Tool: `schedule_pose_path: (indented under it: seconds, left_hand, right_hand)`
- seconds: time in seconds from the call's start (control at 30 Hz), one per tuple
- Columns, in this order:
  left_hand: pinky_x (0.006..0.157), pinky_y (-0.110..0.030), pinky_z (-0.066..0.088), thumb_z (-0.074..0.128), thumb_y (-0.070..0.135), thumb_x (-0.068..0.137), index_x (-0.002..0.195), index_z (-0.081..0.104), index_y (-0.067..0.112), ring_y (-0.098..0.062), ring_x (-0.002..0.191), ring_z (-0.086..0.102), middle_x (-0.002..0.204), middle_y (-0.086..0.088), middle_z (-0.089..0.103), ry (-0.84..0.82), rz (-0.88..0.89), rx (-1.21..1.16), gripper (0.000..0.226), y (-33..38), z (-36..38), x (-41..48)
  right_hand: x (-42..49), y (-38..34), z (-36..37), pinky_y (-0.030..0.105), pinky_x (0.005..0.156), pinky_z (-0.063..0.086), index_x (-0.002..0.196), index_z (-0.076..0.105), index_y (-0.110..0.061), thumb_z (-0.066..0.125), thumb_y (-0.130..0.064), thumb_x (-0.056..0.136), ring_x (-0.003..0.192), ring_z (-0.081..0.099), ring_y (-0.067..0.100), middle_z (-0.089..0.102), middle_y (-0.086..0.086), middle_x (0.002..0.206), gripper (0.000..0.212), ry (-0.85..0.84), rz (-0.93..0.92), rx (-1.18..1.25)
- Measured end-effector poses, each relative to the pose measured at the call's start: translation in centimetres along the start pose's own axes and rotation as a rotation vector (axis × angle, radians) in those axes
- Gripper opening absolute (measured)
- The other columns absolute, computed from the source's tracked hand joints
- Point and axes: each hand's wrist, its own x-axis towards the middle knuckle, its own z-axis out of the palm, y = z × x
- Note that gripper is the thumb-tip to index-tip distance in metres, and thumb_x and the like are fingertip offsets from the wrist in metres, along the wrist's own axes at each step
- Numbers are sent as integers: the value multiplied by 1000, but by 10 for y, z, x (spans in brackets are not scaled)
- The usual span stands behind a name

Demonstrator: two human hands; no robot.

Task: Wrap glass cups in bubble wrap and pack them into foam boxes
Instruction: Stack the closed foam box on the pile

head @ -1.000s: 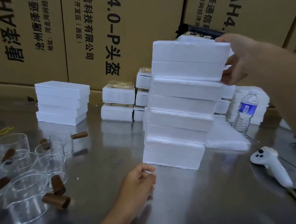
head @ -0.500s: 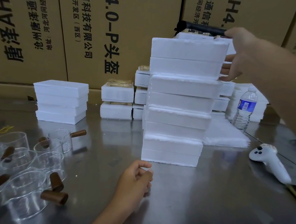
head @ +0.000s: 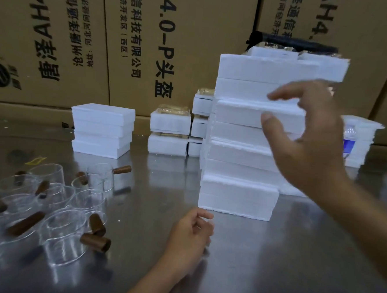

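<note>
A tall stack of white foam boxes (head: 242, 149) stands mid-table. My right hand (head: 303, 140) hovers in front of the stack's right side, blurred, fingers spread and holding nothing. My left hand (head: 191, 235) rests on the steel table in front of the stack, fingers loosely curled and empty. Several clear glass cups with brown wooden handles (head: 65, 231) lie clustered at the near left. No bubble wrap is in either hand.
A lower foam box stack (head: 102, 130) sits at the back left. Behind the tall stack stand smaller foam boxes (head: 168, 131) with wrapped contents. A water bottle (head: 349, 143) and foam pieces are at the right. Cardboard cartons (head: 149, 40) wall the back.
My right hand has left the top right of the tall stack and dropped down in front of it. The left hand has stayed put on the table.
</note>
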Motion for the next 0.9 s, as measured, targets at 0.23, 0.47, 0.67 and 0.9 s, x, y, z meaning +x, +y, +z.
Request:
schedule_pose_path:
  seconds: [0.23, 0.47, 0.67, 0.9]
  left_hand:
    - [63, -16, 46, 55, 6, 91, 84, 59, 25, -10, 67, 59, 70, 5, 61, 249, 303, 35, 20, 36, -12, -3]
    - [64, -2, 40, 53, 14, 93, 89, 50, 34, 10, 78, 53, 85, 17, 55, 299, 546, 280, 21, 125, -51, 66]
    - [75, -9, 37, 54, 10, 92, 104, 51, 18, -12, 96, 52, 101, 4, 55, 430, 566, 681, 15, 135, -125, 144]
    - [99, -44, 35, 72, 24, 83, 128, 43, 0, -36, 122, 39, 132, -21, 45, 483, 326, 1296, 59, 105, -198, 216]
  right_hand:
    - [-135, 24, 60, 0, 76, 35, 87, 53, -37, 64, -4, 83, 92, 53, -4, 60, -16, 90, 35, -302, 467, 156]
    - [-163, 44, 72, 13, 79, 37, 95, 45, -48, 58, -24, 89, 98, 48, -4, 51, -25, 97, 27, -644, 440, 27]
    - [-159, 41, 79, 4, 75, 29, 106, 52, -40, 54, -32, 88, 95, 44, -7, 45, -25, 97, 20, -698, 378, -87]
    - [-145, 42, 80, 13, 42, 41, 63, 69, -21, 91, -16, 35, 48, 54, 2, 57, -8, 54, 36, -634, 185, -159]
